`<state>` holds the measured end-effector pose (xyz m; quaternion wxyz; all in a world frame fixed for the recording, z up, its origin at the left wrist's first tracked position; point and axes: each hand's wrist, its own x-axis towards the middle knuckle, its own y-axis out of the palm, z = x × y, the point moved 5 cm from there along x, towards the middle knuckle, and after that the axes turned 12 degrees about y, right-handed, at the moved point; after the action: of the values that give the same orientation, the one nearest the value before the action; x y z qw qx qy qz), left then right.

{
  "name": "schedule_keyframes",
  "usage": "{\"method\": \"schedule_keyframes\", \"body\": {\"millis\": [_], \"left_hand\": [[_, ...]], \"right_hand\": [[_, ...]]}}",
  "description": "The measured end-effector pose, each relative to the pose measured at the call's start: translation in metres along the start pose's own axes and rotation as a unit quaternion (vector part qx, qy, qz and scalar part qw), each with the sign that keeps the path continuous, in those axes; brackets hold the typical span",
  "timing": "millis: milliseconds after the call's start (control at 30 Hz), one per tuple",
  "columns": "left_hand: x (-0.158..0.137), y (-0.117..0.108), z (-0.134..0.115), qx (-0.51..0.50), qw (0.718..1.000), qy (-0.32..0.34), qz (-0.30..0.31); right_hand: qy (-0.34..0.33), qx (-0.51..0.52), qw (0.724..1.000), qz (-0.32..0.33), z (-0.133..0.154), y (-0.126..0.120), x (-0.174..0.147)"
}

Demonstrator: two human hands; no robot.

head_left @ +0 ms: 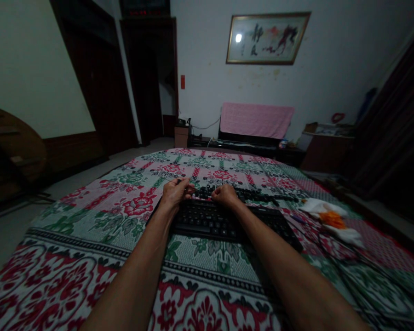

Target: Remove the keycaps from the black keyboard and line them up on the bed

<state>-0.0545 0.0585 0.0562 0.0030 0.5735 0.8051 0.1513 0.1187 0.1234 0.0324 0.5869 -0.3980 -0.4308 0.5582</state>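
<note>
A black computer keyboard (203, 221) lies on the patterned bed cover (134, 276), with both forearms reaching over it. At its far left edge, my left hand (177, 191) is closed in a pinch. Something thin and dark shows near those fingertips, too small to name. My right hand (225, 195) is curled shut above the keyboard's far edge, and its fingers hide whatever may be in them. Just beyond the keyboard lies a row of small loose black pieces that look like keycaps (255, 194), partly hidden by the right hand.
To the right lie a crumpled white bag with an orange patch (333, 219), a purple pen-like item (297, 219) and dark cables (345, 271). Past the bed stands a low cabinet with something under a pink cloth (257, 119). A round wooden tabletop (14, 142) leans at left.
</note>
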Motion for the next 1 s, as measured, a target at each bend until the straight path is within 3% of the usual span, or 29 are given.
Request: {"method": "schedule_keyframes", "body": {"millis": [100,600,833,1000], "left_hand": [[0.001,0.000,0.001,0.000,1.000,0.001,0.003],[0.004,-0.005,0.002,-0.010,1.000,0.007,-0.003],[0.006,-0.007,0.005,-0.009,1.000,0.009,-0.005],[0.006,-0.007,0.003,-0.007,1.000,0.006,-0.011]], "right_hand": [[0.000,0.018,1.000,-0.025,0.000,0.001,-0.002],[0.019,-0.016,0.997,0.073,-0.002,0.002,0.004],[-0.001,-0.064,0.994,0.087,0.006,0.000,0.011],[-0.023,-0.034,0.996,0.080,0.001,0.002,0.009]]}}
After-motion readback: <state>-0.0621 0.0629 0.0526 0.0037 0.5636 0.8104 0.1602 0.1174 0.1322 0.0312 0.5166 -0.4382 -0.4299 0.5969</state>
